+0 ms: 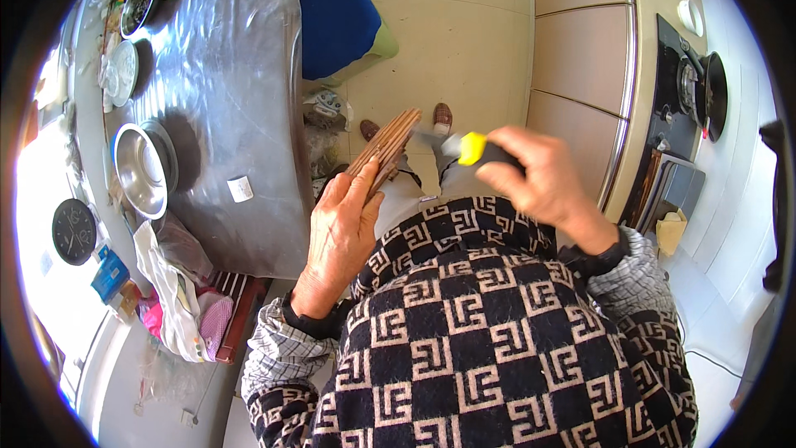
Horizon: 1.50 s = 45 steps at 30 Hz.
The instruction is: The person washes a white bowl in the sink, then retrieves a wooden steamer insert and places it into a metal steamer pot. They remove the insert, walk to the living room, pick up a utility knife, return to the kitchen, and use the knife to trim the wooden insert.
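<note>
My left hand (342, 220) is wrapped round a bundle of thin brown wooden sticks (396, 133), much like chopsticks, tilted with the far ends up and to the right. In my closed right hand (543, 178) is a tool with a black and yellow handle (473, 149). Its grey metal end (427, 137) points left and reaches close to the sticks. Motion smears that end, so I cannot tell its exact kind or whether it touches them. Both hands are in front of my body, above my legs.
A table (240, 116) under clear plastic stands at left, bearing a metal bowl (143, 170), a glass bowl (122, 73) and food bowls. A blue-topped stool (336, 25) is beyond my hands, beside plastic bags (325, 120). The counter at right holds a stove (676, 75) with a pan (715, 95).
</note>
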Each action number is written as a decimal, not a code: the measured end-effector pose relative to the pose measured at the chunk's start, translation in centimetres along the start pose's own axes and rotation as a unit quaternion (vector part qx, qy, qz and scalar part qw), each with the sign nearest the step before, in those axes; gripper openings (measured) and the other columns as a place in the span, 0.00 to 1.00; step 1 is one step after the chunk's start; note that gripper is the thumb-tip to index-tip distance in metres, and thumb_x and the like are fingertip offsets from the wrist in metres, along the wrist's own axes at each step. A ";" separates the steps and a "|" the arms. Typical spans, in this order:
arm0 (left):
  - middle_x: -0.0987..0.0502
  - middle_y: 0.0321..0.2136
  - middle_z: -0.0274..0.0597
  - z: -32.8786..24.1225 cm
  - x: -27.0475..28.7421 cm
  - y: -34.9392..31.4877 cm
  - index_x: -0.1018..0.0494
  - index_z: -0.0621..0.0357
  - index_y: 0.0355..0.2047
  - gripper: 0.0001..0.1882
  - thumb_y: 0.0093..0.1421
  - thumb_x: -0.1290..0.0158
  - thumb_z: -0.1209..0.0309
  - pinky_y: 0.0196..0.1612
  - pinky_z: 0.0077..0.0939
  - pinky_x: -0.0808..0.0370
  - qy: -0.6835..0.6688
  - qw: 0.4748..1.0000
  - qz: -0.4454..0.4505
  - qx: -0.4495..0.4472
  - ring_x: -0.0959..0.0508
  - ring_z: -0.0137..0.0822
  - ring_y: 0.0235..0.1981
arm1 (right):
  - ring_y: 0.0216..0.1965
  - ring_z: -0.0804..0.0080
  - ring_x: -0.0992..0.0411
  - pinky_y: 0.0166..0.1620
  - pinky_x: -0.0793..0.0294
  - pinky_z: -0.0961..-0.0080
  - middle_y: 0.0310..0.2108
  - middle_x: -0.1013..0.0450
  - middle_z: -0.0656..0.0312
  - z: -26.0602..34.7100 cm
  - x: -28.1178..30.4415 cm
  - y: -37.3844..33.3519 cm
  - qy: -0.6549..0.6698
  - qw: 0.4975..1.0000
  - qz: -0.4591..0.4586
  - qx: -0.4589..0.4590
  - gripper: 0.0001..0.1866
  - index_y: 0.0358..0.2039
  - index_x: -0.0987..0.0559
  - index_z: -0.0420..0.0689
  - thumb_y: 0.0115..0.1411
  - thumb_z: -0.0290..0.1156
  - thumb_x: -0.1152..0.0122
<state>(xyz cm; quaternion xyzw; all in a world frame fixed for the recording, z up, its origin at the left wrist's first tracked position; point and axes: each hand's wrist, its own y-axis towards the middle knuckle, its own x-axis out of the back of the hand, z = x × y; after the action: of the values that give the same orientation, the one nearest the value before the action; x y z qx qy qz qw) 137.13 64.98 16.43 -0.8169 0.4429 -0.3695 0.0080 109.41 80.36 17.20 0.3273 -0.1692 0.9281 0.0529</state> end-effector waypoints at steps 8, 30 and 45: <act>0.26 0.34 0.54 -1.6 -1.0 -0.2 0.26 0.68 0.56 0.20 0.64 0.43 0.76 0.40 0.44 0.25 -0.023 0.999 0.033 -0.001 0.24 0.55 0.36 | 0.29 0.54 0.22 0.30 0.24 0.61 0.28 0.23 0.57 3.6 -1.7 0.5 -0.018 0.995 0.092 0.035 0.21 0.40 0.19 0.45 0.61 0.51 0.32; 0.27 0.34 0.54 -1.7 -1.5 -2.4 0.28 0.67 0.59 0.23 0.64 0.43 0.75 0.41 0.44 0.25 -0.003 0.999 0.046 0.018 0.24 0.54 0.37 | 0.28 0.55 0.21 0.31 0.23 0.66 0.31 0.21 0.55 2.5 -2.4 -2.1 0.024 0.994 0.103 0.024 0.19 0.40 0.19 0.43 0.62 0.47 0.31; 0.27 0.34 0.51 -1.9 -3.0 -4.4 0.27 0.65 0.58 0.25 0.61 0.39 0.74 0.42 0.43 0.23 0.009 0.998 0.060 0.000 0.23 0.52 0.38 | 0.28 0.54 0.21 0.29 0.23 0.62 0.29 0.21 0.57 2.7 -3.5 -3.5 -0.043 0.988 0.146 0.003 0.23 0.39 0.20 0.46 0.63 0.55 0.35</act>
<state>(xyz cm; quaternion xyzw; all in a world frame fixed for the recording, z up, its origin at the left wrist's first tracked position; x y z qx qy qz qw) 138.19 70.42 17.51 -0.7857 0.4909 -0.3755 0.0266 114.46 82.71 17.89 0.3391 -0.2145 0.9114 -0.0912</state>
